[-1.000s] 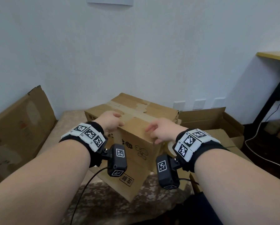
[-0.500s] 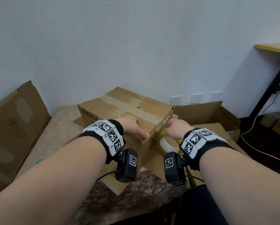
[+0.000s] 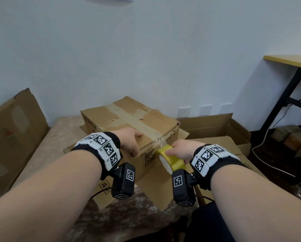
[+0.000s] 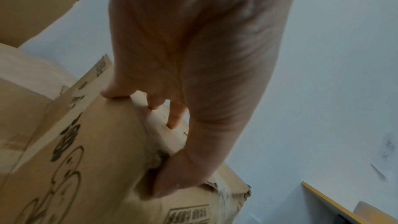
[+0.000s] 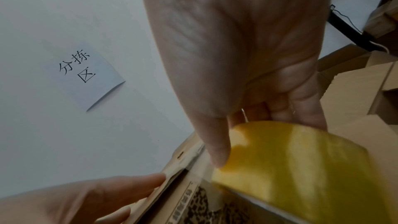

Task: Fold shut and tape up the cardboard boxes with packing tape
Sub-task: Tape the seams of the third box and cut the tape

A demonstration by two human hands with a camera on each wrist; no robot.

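A worn cardboard box (image 3: pixel 128 117) lies flat on the table, flaps closed, with a tape strip along its top seam. My left hand (image 3: pixel 130 142) rests on its near top edge, fingers on top and thumb on the front face; the left wrist view shows this hand (image 4: pixel 181 156) pressing the box (image 4: pixel 86 142). My right hand (image 3: pixel 177 151) grips a yellow tape roll (image 3: pixel 172 159) just off the box's near right corner. A clear strand runs from the roll to that corner. In the right wrist view, my thumb lies over the roll (image 5: pixel 290 159).
Flat cardboard (image 3: pixel 163 186) lies under the box on the marbled table (image 3: pixel 128 215). A flattened carton (image 3: pixel 15 133) leans at the left. An open box (image 3: pixel 216 126) sits at the right. A desk (image 3: pixel 286 60) with a black leg and a cable stands far right.
The box went from standing tilted on a corner to lying flat. My right hand took up the tape roll and drew it back from the corner. My left hand slid to the near edge.
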